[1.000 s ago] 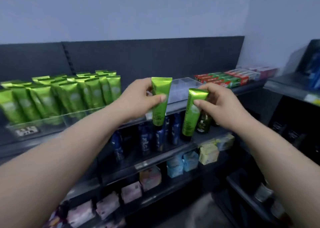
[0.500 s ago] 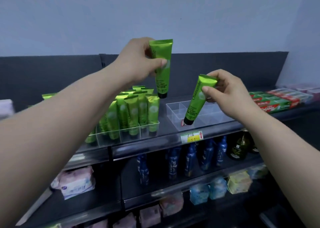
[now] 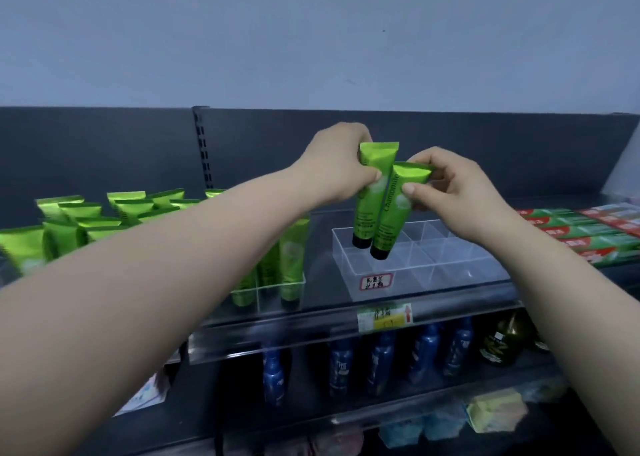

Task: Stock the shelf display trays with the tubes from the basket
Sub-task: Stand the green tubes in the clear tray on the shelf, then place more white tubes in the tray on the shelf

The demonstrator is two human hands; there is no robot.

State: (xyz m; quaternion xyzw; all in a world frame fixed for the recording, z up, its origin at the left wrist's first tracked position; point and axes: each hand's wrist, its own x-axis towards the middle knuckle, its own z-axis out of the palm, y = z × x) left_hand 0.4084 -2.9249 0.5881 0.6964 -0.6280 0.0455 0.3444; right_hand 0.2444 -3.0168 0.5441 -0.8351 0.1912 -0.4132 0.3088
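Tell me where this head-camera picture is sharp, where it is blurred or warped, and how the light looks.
Head view: sharpest at the centre, where "Chamomile" reads on the tube in the right hand; the stocked green tubes at far left smear; the blue bottles below look soft and dim; wide-angle stretch swells the left forearm; light is flat and bluish, with faint glare on the clear tray.

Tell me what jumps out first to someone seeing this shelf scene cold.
Two bright green tubes held side by side at centre: the left hand grips the rear tube, the right hand the front tube, black caps down above the empty clear tray. To the left stands a dense block of matching stocked tubes.
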